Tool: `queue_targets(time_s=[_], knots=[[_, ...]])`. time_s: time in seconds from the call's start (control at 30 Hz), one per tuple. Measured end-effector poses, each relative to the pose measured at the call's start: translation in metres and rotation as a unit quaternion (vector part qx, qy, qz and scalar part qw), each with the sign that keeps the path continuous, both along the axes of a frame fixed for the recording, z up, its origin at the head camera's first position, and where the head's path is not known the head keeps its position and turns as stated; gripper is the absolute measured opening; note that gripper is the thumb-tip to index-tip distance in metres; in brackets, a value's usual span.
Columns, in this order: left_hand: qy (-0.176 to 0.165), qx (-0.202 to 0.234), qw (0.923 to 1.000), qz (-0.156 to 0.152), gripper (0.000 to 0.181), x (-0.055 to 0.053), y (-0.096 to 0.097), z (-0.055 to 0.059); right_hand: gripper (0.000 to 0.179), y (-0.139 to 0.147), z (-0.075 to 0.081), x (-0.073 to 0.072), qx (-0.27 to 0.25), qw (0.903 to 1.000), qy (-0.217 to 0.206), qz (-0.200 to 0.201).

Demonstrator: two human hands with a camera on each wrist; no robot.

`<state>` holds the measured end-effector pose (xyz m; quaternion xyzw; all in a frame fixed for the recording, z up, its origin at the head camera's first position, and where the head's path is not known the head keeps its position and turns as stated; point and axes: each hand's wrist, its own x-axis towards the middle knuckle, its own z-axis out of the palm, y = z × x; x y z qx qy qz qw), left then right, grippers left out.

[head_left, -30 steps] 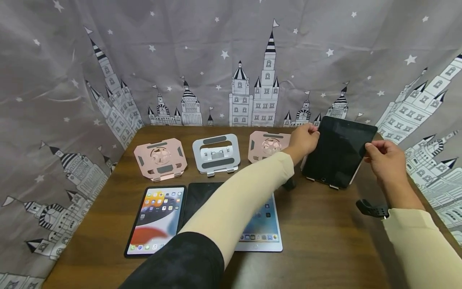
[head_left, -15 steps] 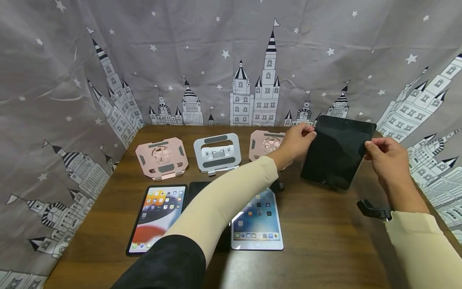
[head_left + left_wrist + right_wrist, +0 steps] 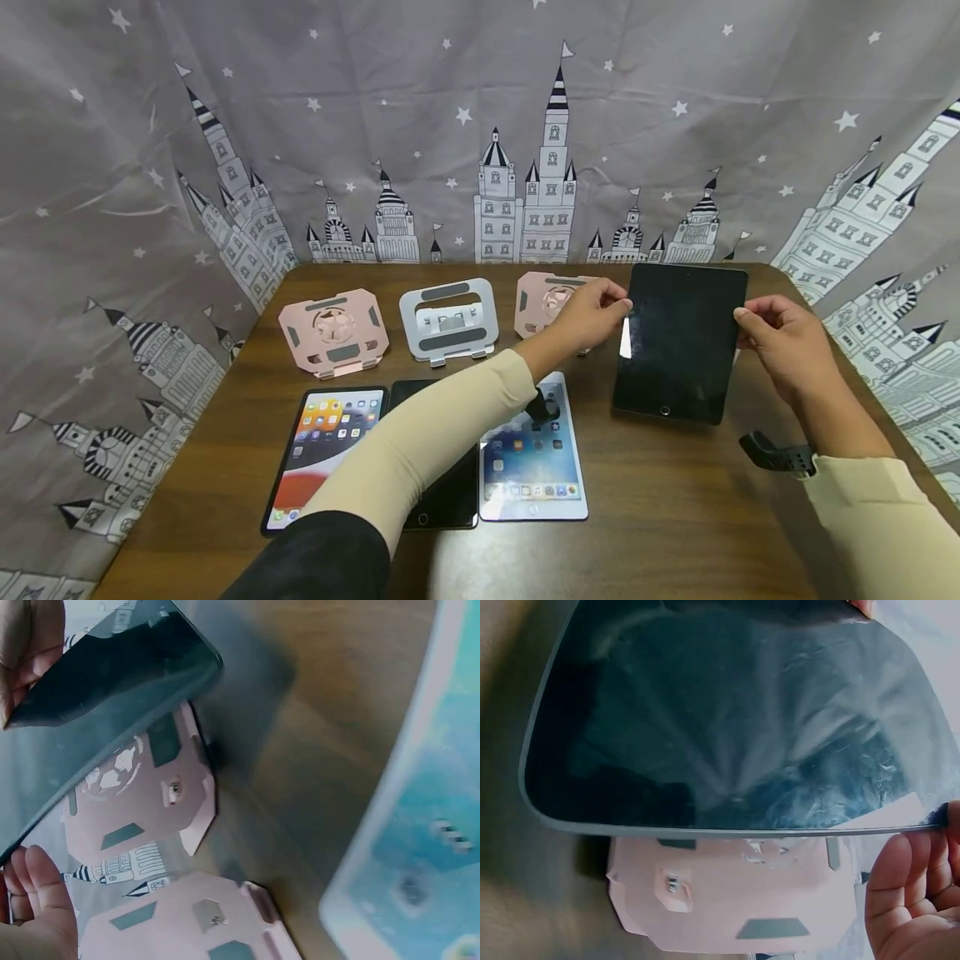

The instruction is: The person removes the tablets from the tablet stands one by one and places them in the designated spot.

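Both hands hold a tablet (image 3: 681,342) with a dark screen and a round button at its lower edge. The left hand (image 3: 592,312) pinches its left edge; the right hand (image 3: 783,346) pinches the right edge. Behind the tablet, a pink tablet stand (image 3: 705,907) shows in the right wrist view, with a gap between them. Seen from the left wrist, this stand leans back with grey pads, and a second pink stand (image 3: 187,919) is beside it. The left hand partly covers that second stand in the head view.
Another pink stand (image 3: 333,332) and a silver-blue stand (image 3: 450,321) line the back of the wooden table (image 3: 660,517). Three tablets lie in front: one with a colourful lit screen (image 3: 326,446), a dark one (image 3: 442,504), and a white one (image 3: 532,467). A patterned curtain (image 3: 420,83) hangs behind.
The hands have drawn the tablet off the stand at the right, first lifting its lower edge, then moving it left and toward the person. It stands straighter in view now.
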<state>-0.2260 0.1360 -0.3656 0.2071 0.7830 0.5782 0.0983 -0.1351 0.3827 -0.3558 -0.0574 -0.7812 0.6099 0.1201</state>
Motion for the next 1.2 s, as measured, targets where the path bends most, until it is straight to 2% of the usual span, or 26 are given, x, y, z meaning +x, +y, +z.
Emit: queue_targets(time_s=[0.17, 0.3, 0.47, 0.6, 0.7, 0.8, 0.93, 1.07, 1.2], knots=[[-0.074, 0.027, 0.9968, -0.014, 0.006, 0.012, -0.015, -0.012, 0.014, -0.009, -0.008, 0.006, 0.083, 0.9957, -0.034, 0.027], [-0.118, 0.014, 0.9928, -0.012, 0.005, 0.022, -0.028, -0.022, 0.021, -0.017, -0.018, 0.01, 0.116, 0.9906, -0.05, 0.052], [-0.149, -0.014, 0.9885, -0.018, 0.008, 0.029, -0.039, -0.028, 0.026, -0.022, -0.028, 0.01, 0.156, 0.9822, -0.069, 0.078], [-0.164, -0.035, 0.9855, -0.026, 0.011, 0.033, -0.045, -0.03, 0.026, -0.025, -0.034, 0.013, 0.161, 0.978, -0.086, 0.101], [-0.163, -0.06, 0.9845, -0.025, 0.014, 0.035, -0.048, -0.032, 0.024, -0.027, -0.039, 0.014, 0.149, 0.9762, -0.101, 0.121], [-0.146, -0.097, 0.9842, -0.023, 0.017, 0.038, -0.051, -0.032, 0.023, -0.029, -0.044, 0.015, 0.139, 0.9747, -0.114, 0.133], [-0.136, -0.145, 0.9798, -0.023, 0.02, 0.042, -0.053, -0.031, 0.022, -0.031, -0.048, 0.016, 0.134, 0.9718, -0.131, 0.144], [-0.136, -0.169, 0.9758, -0.031, 0.024, 0.045, -0.054, -0.033, 0.02, -0.033, -0.051, 0.018, 0.138, 0.9678, -0.147, 0.15], [-0.105, -0.197, 0.9739, -0.039, 0.035, 0.049, -0.055, -0.036, 0.02, -0.035, -0.053, 0.019, 0.146, 0.9626, -0.161, 0.162]])
